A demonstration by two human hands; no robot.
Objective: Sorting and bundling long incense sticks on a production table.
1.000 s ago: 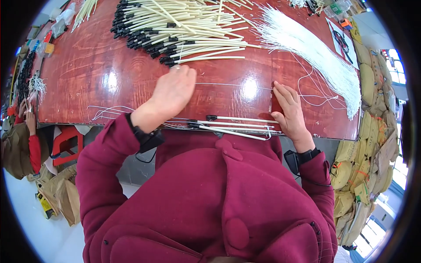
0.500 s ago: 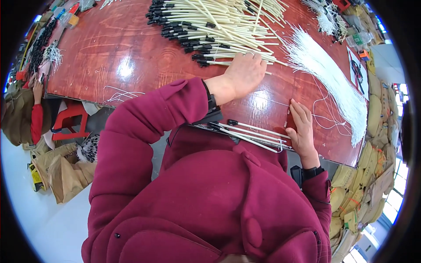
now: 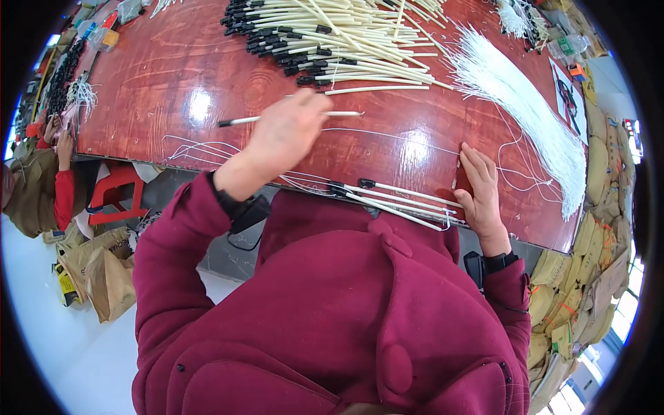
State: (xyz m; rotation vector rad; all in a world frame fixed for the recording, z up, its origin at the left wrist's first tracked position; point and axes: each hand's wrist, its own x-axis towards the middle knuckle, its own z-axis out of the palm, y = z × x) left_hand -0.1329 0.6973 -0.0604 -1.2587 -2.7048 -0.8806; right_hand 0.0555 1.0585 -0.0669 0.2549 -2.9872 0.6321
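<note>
Worker at a red-brown bench [image 3: 152, 90], as seen by an onlooker standing close by. Printing: dark lettering runs across a brown paper bag [image 3: 81, 259] at the lower left, partly hidden by folds; the stacked packages [image 3: 577, 277] along the right bear marks too small and slanted to read; a clear bottle [image 3: 570, 45] at the upper right wears a green label. Pose: the hands are well apart. The left hand [image 3: 287, 131], slightly blurred, arches palm down over the bench, its fingers closed around a pale rod [image 3: 241, 121] whose black-capped end points to the worker's left. The right hand [image 3: 482, 190] lies to the right with fingers extended and thumb spread, fingertips on the bench at a thin white cord [image 3: 373, 131] that stretches between the two hands. Surroundings: the held rod is just nearer the worker than a heap of black-ended rods [image 3: 346, 45]; several similar rods [image 3: 404, 202] lie along the near edge; a thick sheaf of white strands [image 3: 522, 114] spreads beyond the right hand.
</note>
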